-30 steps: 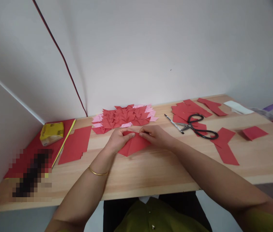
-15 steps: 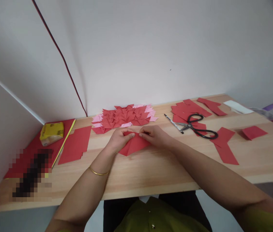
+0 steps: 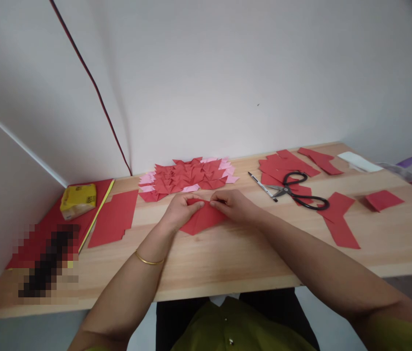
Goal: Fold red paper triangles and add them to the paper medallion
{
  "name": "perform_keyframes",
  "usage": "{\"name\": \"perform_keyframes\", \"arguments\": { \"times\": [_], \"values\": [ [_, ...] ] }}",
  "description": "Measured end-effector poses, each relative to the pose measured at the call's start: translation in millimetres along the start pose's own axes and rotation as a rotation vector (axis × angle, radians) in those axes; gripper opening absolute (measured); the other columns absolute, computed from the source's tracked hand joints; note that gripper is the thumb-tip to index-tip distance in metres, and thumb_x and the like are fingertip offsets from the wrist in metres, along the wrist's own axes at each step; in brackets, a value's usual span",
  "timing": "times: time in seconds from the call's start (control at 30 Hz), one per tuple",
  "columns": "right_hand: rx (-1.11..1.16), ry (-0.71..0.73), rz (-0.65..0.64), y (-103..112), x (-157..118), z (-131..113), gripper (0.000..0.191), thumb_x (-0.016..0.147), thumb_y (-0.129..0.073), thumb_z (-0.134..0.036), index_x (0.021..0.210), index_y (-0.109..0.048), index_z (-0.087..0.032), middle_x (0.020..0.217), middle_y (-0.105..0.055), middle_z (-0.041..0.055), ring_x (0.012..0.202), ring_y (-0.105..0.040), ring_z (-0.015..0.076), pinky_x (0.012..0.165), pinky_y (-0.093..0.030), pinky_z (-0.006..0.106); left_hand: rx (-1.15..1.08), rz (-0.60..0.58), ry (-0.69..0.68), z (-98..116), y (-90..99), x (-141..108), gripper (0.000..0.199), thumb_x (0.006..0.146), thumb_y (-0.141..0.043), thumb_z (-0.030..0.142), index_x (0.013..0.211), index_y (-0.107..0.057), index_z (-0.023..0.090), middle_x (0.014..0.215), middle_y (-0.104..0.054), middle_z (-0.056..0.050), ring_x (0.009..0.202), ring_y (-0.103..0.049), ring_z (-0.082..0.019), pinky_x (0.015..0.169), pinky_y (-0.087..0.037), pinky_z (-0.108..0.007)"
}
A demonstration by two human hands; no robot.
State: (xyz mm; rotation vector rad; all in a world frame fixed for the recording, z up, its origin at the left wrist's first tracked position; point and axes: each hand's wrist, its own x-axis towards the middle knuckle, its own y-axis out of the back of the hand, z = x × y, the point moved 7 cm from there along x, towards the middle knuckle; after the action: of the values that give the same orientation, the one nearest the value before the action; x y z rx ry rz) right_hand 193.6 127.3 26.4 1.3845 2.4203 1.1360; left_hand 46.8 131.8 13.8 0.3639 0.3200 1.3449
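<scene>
A creased sheet of red paper (image 3: 202, 221) is held just above the table's middle. My left hand (image 3: 182, 210) pinches its upper left edge between thumb and fingers. On the other side my right hand (image 3: 233, 207) is closed on its upper right edge, the fingertips of both hands close together. Part of the sheet is hidden behind the hands. Right behind them lies a heap of folded red paper pieces (image 3: 187, 175), with folded pink paper pieces (image 3: 230, 170) at its ends.
Black-handled scissors (image 3: 286, 190) and a pen (image 3: 262, 186) lie to the right, among red paper scraps (image 3: 339, 219). A folded red piece (image 3: 384, 200) sits farther right. On the left are red sheets (image 3: 114, 219) and a yellow packet (image 3: 79, 201). A wall borders the wooden table (image 3: 228, 268).
The red paper's lower part has shifted slightly and its crease shows less strongly. Both hands keep their pinch in nearly the same place.
</scene>
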Motion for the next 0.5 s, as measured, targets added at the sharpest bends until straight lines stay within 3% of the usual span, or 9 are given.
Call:
{"name": "perform_keyframes", "arguments": {
  "times": [0.1, 0.23, 0.3, 0.37, 0.5],
  "values": [
    [-0.106, -0.046, -0.006, -2.4, 1.4, 3.8, 0.023, 0.090, -0.042, -0.024, 0.073, -0.056, -0.015, 0.073, -0.060, 0.0038, 0.067, -0.052, 0.0130, 0.063, -0.035, 0.023, 0.196, 0.051, -0.065, 2.2, 0.7, 1.7, 0.017, 0.076, -0.063, 0.030, 0.082, -0.071, 0.017, 0.083, -0.071, -0.005, 0.077, -0.063, -0.020, 0.075, -0.048, -0.032],
    [-0.310, -0.133, -0.038, -5.2, 3.8, 10.6, 0.025, 0.090, -0.042, -0.022, 0.073, -0.059, -0.015, 0.077, -0.065, 0.0070, 0.071, -0.055, 0.0147, 0.064, -0.033, 0.023, 0.489, 0.314, -0.291, 22.4, 14.4, -5.2, 0.023, 0.081, -0.057, 0.020, 0.101, -0.067, 0.016, 0.097, -0.067, -0.008, 0.093, -0.060, -0.021, 0.087, -0.046, -0.035],
    [-0.383, -0.173, -0.067, -7.1, 4.5, 13.7, 0.027, 0.090, -0.041, -0.023, 0.074, -0.061, -0.015, 0.080, -0.067, 0.0079, 0.072, -0.057, 0.0157, 0.064, -0.033, 0.024, 0.546, 0.361, -0.398, 32.6, 14.1, -11.3, 0.022, 0.085, -0.052, 0.019, 0.101, -0.066, 0.016, 0.097, -0.066, -0.008, 0.094, -0.059, -0.020, 0.087, -0.047, -0.035],
    [-0.441, -0.194, -0.088, -9.2, 4.9, 15.5, 0.027, 0.091, -0.041, -0.023, 0.078, -0.063, -0.015, 0.083, -0.068, 0.0084, 0.075, -0.058, 0.0165, 0.065, -0.032, 0.024, 0.577, 0.236, -0.470, 37.2, 0.4, -14.7, 0.022, 0.087, -0.048, 0.016, 0.098, -0.066, 0.017, 0.094, -0.067, -0.007, 0.091, -0.060, -0.018, 0.085, -0.048, -0.032],
    [-0.535, -0.193, -0.113, -14.5, 5.4, 18.0, 0.026, 0.093, -0.040, -0.024, 0.086, -0.064, -0.016, 0.091, -0.069, 0.0093, 0.080, -0.060, 0.0175, 0.066, -0.032, 0.025, 0.775, -0.159, -0.520, 29.5, -45.3, -24.0, 0.022, 0.086, -0.045, 0.012, 0.092, -0.067, 0.016, 0.095, -0.066, -0.008, 0.093, -0.059, -0.020, 0.083, -0.050, -0.033]
  ]
}}
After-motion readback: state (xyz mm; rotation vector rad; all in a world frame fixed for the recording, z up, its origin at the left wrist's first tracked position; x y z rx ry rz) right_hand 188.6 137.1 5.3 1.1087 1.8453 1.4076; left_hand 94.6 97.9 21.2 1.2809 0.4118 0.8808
